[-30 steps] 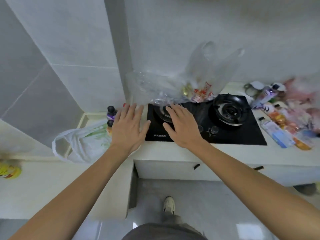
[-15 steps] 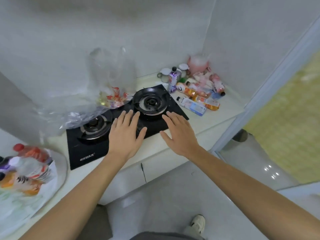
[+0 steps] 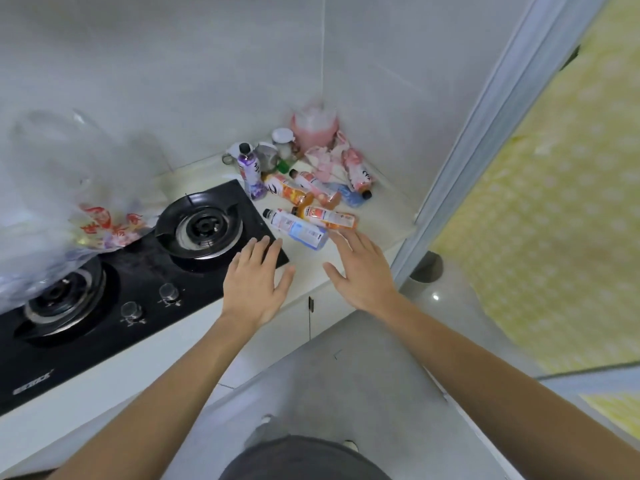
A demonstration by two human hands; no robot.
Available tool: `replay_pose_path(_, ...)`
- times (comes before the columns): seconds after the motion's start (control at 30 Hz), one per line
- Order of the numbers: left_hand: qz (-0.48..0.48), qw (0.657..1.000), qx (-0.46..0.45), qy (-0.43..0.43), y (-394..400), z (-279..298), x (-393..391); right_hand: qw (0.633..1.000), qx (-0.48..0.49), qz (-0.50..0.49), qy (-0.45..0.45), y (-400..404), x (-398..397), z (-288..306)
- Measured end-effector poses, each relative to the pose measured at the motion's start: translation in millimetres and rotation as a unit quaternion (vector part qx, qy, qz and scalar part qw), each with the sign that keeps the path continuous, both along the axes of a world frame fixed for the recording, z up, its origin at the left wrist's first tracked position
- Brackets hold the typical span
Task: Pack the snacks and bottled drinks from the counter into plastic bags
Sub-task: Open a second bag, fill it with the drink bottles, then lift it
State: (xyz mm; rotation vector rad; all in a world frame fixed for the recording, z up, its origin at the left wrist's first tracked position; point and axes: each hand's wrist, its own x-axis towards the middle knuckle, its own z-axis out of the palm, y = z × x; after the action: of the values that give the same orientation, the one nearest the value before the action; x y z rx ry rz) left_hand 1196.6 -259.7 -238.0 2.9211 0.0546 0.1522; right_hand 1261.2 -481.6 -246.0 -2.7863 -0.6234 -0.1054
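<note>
- Bottled drinks (image 3: 304, 199) lie heaped in the table's (image 3: 374, 220) far corner, just past both hands.
- Left hand (image 3: 254, 280) and right hand (image 3: 360, 268): grip released, fingers spread, empty.
- Risk: a hasty grab nudges the blue-label bottle (image 3: 299, 229), rolling it off the edge.

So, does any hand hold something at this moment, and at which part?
Nothing is held. The left hand and the right hand are both open with spread fingers, above the counter edge, near the lying blue-labelled bottle.
</note>
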Motion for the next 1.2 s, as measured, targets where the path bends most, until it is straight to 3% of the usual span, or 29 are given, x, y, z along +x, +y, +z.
replay_pose_path(0.47, -0.006, 0.997, -0.057, 0.043, -32, -66, 205, 0.996, -0.038, -0.039, 0.065, -36, 212, -41)
replay_pose_path(0.6, -0.004, 0.992, -0.074, 0.099, -34, -81, 248, 0.994, -0.058, -0.034, 0.086, -38, 265, -53)
replay_pose_path(0.87, -0.047, 0.972, -0.015, 0.228, -46, -114, 305, 0.975, -0.149, 0.115, 0.122, -55, 362, -81)
replay_pose_path(1.2, -0.076, 0.96, 0.077, 0.26, -52, -134, 346, 0.919, -0.332, 0.212, -0.014, -59, 418, -105)
